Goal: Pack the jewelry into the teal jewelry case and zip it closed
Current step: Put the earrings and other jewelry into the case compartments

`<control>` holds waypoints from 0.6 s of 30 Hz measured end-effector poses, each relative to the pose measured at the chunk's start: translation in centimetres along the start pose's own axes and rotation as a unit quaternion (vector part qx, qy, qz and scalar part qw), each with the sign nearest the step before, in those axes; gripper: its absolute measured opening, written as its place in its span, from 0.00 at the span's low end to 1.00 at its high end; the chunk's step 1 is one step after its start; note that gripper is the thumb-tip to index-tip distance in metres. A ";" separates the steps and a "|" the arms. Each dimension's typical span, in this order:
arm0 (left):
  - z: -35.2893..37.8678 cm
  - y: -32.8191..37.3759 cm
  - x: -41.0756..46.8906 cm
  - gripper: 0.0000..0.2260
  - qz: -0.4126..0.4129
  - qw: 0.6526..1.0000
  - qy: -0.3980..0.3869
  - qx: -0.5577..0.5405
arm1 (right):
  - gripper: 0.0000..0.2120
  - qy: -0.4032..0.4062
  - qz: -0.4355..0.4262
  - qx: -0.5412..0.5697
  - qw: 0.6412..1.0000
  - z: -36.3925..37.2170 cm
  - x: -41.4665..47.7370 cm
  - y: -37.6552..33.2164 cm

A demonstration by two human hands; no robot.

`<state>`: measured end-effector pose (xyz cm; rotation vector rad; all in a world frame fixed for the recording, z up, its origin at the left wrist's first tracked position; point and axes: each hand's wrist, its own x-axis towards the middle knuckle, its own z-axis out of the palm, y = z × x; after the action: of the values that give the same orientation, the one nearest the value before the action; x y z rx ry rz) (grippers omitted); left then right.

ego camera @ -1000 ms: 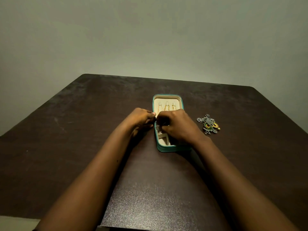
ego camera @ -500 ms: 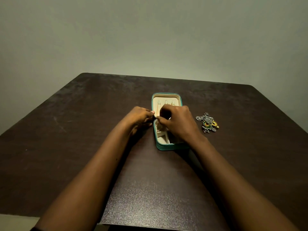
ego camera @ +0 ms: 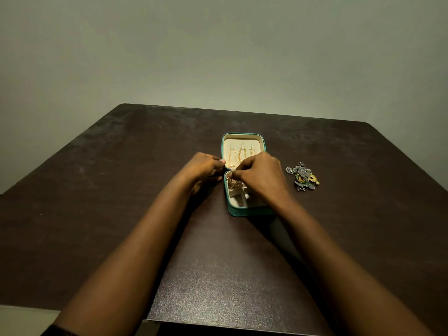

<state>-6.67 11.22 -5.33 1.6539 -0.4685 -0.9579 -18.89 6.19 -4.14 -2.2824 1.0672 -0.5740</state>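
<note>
The teal jewelry case (ego camera: 240,211) lies open in the middle of the dark table, its cream lid half (ego camera: 242,141) flat at the far side. Gold chains (ego camera: 242,154) hang from the hooks in the lid. My right hand (ego camera: 259,175) hovers over the hinge area with fingers curled, pinching a small gold piece (ego camera: 232,167) at the hinge. My left hand (ego camera: 206,167) rests against the case's left edge by the hinge, thumb touching the rim. A tangle of gold jewelry (ego camera: 234,183) sits in the near half's compartments. Much of that half is hidden by my right hand.
A cluster of silver, green and yellow jewelry (ego camera: 303,176) lies on the table to the right of the case. The table's near edge (ego camera: 218,322) runs below my forearms. A plain wall stands behind the table.
My right hand has shifted from the near compartments up toward the hinge and lid, fingertips now at the hinge. The left hand has stayed at the case's left edge.
</note>
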 end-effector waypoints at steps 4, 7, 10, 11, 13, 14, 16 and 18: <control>0.0 0.1 -0.2 0.12 0.003 1.000 -0.001 0.020 | 0.09 0.003 -0.012 0.007 1.000 -0.5 0.2 0.3; 0.1 0.2 -0.3 0.12 0.008 1.000 -0.001 0.027 | 0.10 -0.034 -0.040 -0.011 0.999 -0.3 0.0 0.2; 0.1 0.1 -0.4 0.13 0.012 1.000 0.000 0.028 | 0.10 -0.059 -0.048 -0.042 0.996 0.4 0.1 0.3; 0.1 0.0 -0.4 0.13 0.015 1.000 0.000 0.026 | 0.10 -0.064 -0.044 -0.050 0.996 0.5 0.1 0.3; 0.2 -0.1 -0.5 0.13 0.020 0.999 -0.001 0.025 | 0.10 -0.068 -0.039 -0.061 0.995 0.6 0.1 0.5; 0.2 -0.1 -0.5 0.13 0.023 0.999 -0.002 0.028 | 0.10 -0.068 -0.040 -0.062 0.995 0.6 0.1 0.5; 0.3 -0.1 -0.6 0.14 0.026 0.999 -0.002 0.035 | 0.10 -0.066 -0.043 -0.059 0.995 0.6 0.0 0.5; 0.4 0.0 -0.7 0.14 0.027 0.999 -0.001 0.041 | 0.10 -0.063 -0.041 -0.053 0.996 0.7 0.0 0.4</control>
<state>-7.35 11.51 -5.14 1.7059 -0.5589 -0.9112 -18.76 6.18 -4.93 -2.4295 0.9677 -0.4076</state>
